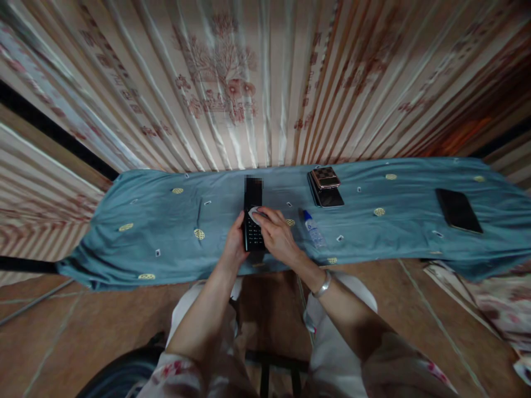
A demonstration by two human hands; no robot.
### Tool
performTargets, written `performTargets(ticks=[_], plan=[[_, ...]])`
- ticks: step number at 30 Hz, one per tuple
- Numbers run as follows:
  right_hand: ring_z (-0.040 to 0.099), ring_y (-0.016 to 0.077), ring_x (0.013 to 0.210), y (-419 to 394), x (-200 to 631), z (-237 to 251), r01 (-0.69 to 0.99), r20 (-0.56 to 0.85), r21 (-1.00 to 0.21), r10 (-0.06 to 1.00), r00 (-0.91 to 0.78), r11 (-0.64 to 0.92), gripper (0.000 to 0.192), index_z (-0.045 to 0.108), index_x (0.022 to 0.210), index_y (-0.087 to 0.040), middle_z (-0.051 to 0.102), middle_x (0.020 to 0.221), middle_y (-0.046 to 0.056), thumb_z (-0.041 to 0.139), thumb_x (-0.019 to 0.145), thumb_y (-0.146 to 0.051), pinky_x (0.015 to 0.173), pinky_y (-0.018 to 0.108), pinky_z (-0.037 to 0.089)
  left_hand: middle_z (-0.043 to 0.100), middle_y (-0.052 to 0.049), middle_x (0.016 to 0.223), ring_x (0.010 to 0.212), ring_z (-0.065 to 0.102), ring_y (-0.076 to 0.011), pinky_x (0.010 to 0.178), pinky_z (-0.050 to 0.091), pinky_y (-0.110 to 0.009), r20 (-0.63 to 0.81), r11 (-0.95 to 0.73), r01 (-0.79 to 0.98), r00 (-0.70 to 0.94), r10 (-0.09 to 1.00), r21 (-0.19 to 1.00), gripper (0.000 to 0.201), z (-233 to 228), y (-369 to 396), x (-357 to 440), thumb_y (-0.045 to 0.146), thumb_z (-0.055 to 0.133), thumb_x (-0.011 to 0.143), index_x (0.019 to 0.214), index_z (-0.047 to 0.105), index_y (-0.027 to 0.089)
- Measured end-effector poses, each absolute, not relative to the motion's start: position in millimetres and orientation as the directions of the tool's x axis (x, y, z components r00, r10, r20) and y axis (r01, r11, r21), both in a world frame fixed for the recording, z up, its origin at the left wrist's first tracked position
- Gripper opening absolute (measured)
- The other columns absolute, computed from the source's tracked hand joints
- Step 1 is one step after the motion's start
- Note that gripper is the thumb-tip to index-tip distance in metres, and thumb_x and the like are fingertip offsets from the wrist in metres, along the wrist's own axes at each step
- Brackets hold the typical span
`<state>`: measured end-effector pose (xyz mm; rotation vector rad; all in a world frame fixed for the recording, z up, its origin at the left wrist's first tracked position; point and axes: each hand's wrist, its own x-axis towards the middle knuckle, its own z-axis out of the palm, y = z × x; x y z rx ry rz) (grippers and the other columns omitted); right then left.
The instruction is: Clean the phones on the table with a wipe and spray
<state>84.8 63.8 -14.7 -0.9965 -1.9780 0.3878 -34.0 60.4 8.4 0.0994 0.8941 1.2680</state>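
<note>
An unfolded black flip phone [254, 236] stands out against the blue cloth, its keypad toward me and its screen half pointing away. My left hand [236, 237] is closed on its left edge, thumb alongside the keys. Pinched in my right hand [277, 232] is a small white pad [254, 213], pressed on the phone just above the number keys. My fingers cover part of the pad and the phone's right side. To the right of that hand lies a clear bottle with a blue cap [313, 229].
A blue patterned cloth [224, 193] covers the long narrow table. Several phones lie stacked [326, 185] toward the back, right of centre. Farther right rests a flat black phone [458, 210]. A pleated curtain [274, 83] hangs right behind the table.
</note>
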Motion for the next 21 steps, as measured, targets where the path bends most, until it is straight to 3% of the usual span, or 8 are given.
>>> performTargets(ticks=[5, 9, 13, 18, 21], plan=[[0.047, 0.0244, 0.117, 52, 75, -12, 0.421, 0.557, -0.578, 0.715, -0.423, 0.699, 0.047, 0.056, 0.132, -0.022, 0.056, 0.129, 0.010, 0.036, 0.092, -0.011, 0.103, 0.045, 0.043, 0.068, -0.002, 0.067, 0.071, 0.068, -0.0153, 0.072, 0.053, -0.023, -0.479, 0.275, -0.776, -0.039, 0.877, 0.567, 0.019, 7, 62, -40, 0.023, 0.053, 0.085, 0.075, 0.066, 0.013], [0.048, 0.0231, 0.115, 43, 70, -13, 0.359, 0.591, -0.556, 0.660, -0.463, 0.750, 0.045, 0.057, 0.130, -0.022, 0.059, 0.124, 0.010, 0.035, 0.093, -0.009, 0.101, 0.043, 0.046, 0.067, -0.006, 0.062, 0.058, 0.065, -0.0138, 0.061, 0.052, -0.021, -0.517, 0.340, -0.757, 0.003, 0.856, 0.558, 0.035, 7, 63, -50, 0.033, 0.047, 0.089, 0.071, 0.067, 0.010], [0.050, 0.0218, 0.115, 34, 70, -12, 0.318, 0.606, -0.544, 0.625, -0.492, 0.777, 0.042, 0.057, 0.129, -0.022, 0.060, 0.123, 0.010, 0.036, 0.094, -0.011, 0.099, 0.041, 0.048, 0.070, -0.009, 0.067, 0.056, 0.065, -0.0138, 0.057, 0.052, -0.021, -0.512, 0.331, -0.747, -0.015, 0.859, 0.577, 0.047, 13, 64, -56, 0.040, 0.039, 0.093, 0.080, 0.069, 0.007], [0.054, 0.0201, 0.112, 30, 75, -13, 0.308, 0.618, -0.560, 0.635, -0.463, 0.769, 0.039, 0.060, 0.125, -0.023, 0.064, 0.119, 0.008, 0.039, 0.095, -0.012, 0.096, 0.038, 0.051, 0.070, -0.007, 0.068, 0.058, 0.066, -0.0134, 0.060, 0.052, -0.022, -0.500, 0.276, -0.770, -0.064, 0.864, 0.576, 0.043, 19, 68, -57, 0.037, 0.039, 0.095, 0.083, 0.067, 0.008], [0.056, 0.0194, 0.112, 35, 81, -18, 0.333, 0.593, -0.611, 0.694, -0.408, 0.718, 0.039, 0.063, 0.122, -0.025, 0.065, 0.119, 0.007, 0.040, 0.094, -0.013, 0.098, 0.038, 0.050, 0.069, -0.006, 0.067, 0.060, 0.066, -0.0141, 0.063, 0.054, -0.024, -0.489, 0.266, -0.783, -0.055, 0.871, 0.562, 0.044, 20, 70, -56, 0.037, 0.036, 0.096, 0.087, 0.068, 0.009]])
